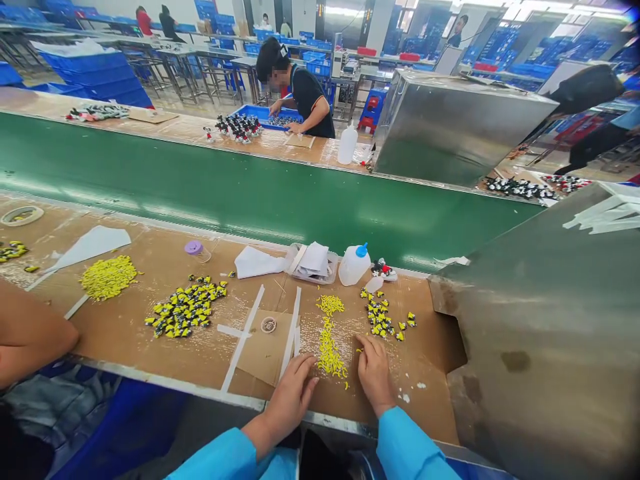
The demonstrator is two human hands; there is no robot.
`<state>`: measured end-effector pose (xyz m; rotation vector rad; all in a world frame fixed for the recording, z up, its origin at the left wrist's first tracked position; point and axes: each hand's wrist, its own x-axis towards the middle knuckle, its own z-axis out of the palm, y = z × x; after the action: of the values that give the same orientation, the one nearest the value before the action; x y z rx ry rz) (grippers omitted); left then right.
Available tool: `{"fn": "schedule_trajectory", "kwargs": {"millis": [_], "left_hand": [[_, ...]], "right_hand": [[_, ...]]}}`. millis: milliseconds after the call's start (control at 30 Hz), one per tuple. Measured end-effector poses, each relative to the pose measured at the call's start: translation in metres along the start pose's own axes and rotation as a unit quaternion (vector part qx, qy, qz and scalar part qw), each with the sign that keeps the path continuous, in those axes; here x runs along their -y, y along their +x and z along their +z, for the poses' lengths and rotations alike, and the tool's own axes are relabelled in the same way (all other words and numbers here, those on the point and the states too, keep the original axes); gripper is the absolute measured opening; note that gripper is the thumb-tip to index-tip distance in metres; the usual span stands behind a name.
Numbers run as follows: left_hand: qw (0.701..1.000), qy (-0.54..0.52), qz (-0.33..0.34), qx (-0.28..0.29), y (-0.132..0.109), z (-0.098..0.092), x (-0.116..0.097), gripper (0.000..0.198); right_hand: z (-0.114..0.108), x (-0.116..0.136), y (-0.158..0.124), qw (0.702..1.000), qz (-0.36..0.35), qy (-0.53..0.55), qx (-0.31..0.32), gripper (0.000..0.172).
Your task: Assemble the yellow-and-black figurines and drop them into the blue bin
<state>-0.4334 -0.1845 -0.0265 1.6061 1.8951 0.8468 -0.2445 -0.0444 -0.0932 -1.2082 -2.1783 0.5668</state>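
My left hand (291, 395) rests at the bench's near edge, left of a loose heap of small curved yellow pieces (331, 353). Its thumb stands apart from the fingers, and nothing shows between them. On the heap's right side is my right hand (376, 373), thumb and forefinger bent around one small curved yellow piece (359, 350). Just beyond that hand lies a cluster of small yellow-and-black parts (379, 315). A larger pile of similar yellow-and-black parts (187, 307) sits farther left. Between that pile and my left hand, a small clear ring-shaped dish (269, 325) stands on taped cardboard.
A white bottle with a blue cap (355, 265) and a clear tray with papers (314, 262) stand behind the heap. A metal box (550, 333) borders the right side. Beyond runs a green conveyor belt (225, 180). A neighbour's arm (35, 333) reaches in at left.
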Motion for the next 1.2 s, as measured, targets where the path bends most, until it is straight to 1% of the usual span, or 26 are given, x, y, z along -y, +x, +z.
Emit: {"fn": "schedule_trajectory", "kwargs": {"millis": [67, 133, 200, 300, 367, 433, 500, 633, 700, 767, 833, 900, 1000, 1100, 1167, 1200], "left_hand": [[0.999, 0.017, -0.012, -0.025, 0.013, 0.004, 0.002, 0.035], [0.997, 0.041, -0.030, -0.057, 0.031, 0.010, 0.005, 0.035], [0.995, 0.055, -0.044, -0.077, 0.054, 0.017, 0.011, 0.037], [0.992, 0.069, -0.058, -0.091, 0.091, 0.028, 0.018, 0.041], [0.990, 0.080, -0.067, -0.098, 0.114, 0.035, 0.022, 0.043], [0.987, 0.092, -0.076, -0.105, 0.132, 0.041, 0.025, 0.045], [0.985, 0.103, -0.083, -0.112, 0.145, 0.046, 0.028, 0.048], [0.985, 0.115, -0.070, -0.108, 0.160, 0.050, 0.035, 0.052], [0.987, 0.116, -0.053, -0.093, 0.162, 0.050, 0.038, 0.051], [0.990, 0.115, -0.032, -0.071, 0.161, 0.048, 0.041, 0.049], [0.992, 0.114, -0.010, -0.046, 0.155, 0.047, 0.041, 0.048], [0.994, 0.111, 0.007, -0.024, 0.145, 0.045, 0.039, 0.048], [0.994, 0.102, 0.034, 0.005, 0.122, 0.040, 0.034, 0.046], [0.993, 0.087, 0.067, 0.039, 0.093, 0.033, 0.029, 0.046], [0.991, 0.074, 0.092, 0.065, 0.074, 0.028, 0.027, 0.055], [0.989, 0.066, 0.106, 0.080, 0.065, 0.026, 0.026, 0.067]], "right_hand": [[0.004, 0.001, 0.012, 1.000, -0.003, 0.009, -0.008, 0.040], [0.009, 0.003, 0.019, 1.000, -0.002, 0.014, -0.016, 0.039], [0.014, 0.007, 0.016, 1.000, -0.006, 0.019, -0.017, 0.039], [0.018, 0.016, 0.008, 0.999, -0.025, 0.031, -0.001, 0.041], [0.019, 0.020, 0.012, 0.998, -0.040, 0.041, 0.016, 0.042], [0.018, 0.020, 0.027, 0.997, -0.057, 0.048, 0.030, 0.041], [0.020, 0.016, 0.050, 0.995, -0.077, 0.053, 0.046, 0.041], [0.033, 0.010, 0.098, 0.988, -0.113, 0.059, 0.084, 0.044], [0.044, 0.009, 0.114, 0.985, -0.125, 0.064, 0.104, 0.045], [0.055, 0.008, 0.124, 0.981, -0.132, 0.070, 0.121, 0.047], [0.063, 0.008, 0.127, 0.978, -0.136, 0.078, 0.137, 0.048], [0.064, 0.008, 0.125, 0.974, -0.142, 0.088, 0.151, 0.048], [0.054, 0.011, 0.108, 0.968, -0.152, 0.099, 0.171, 0.047], [0.034, 0.019, 0.080, 0.964, -0.156, 0.107, 0.187, 0.047], [0.017, 0.024, 0.061, 0.962, -0.155, 0.111, 0.197, 0.048], [0.009, 0.026, 0.052, 0.962, -0.152, 0.114, 0.199, 0.047]]}}
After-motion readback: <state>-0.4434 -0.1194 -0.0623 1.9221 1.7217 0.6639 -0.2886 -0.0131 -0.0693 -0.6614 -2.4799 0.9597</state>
